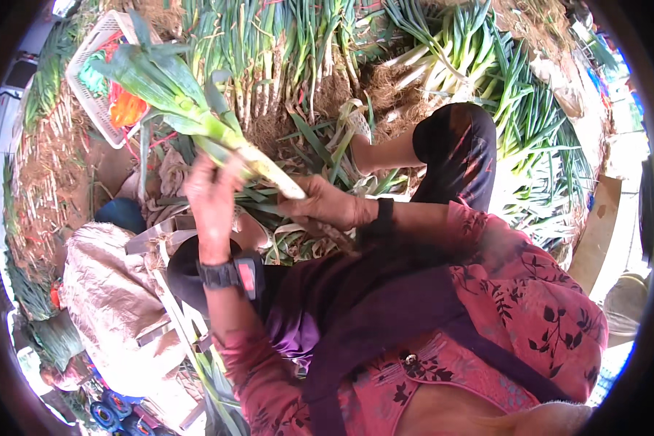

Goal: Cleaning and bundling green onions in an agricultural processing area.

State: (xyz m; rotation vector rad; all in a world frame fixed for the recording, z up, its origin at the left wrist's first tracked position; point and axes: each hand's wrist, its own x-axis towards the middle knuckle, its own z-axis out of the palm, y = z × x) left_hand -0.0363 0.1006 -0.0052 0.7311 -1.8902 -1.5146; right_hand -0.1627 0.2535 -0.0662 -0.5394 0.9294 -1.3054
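A thick leek (269,171) slants across in front of me, its broad green leaves up at the left and its white end down at the right. My left hand (214,192), blurred by motion, has its fingers curled at the stalk just below the leaves. Close by the white end, my right hand (327,203) is closed with bent fingers against the leek. A thin brownish strip (334,236) hangs below that hand; what it is I cannot make out.
Rows of leeks (269,51) with earthy roots lie beyond my feet. More leeks (538,152) are heaped at the right. A white plastic crate (76,80) holding orange and green material stands at the upper left. Pale sacking (109,283) lies left of my knee.
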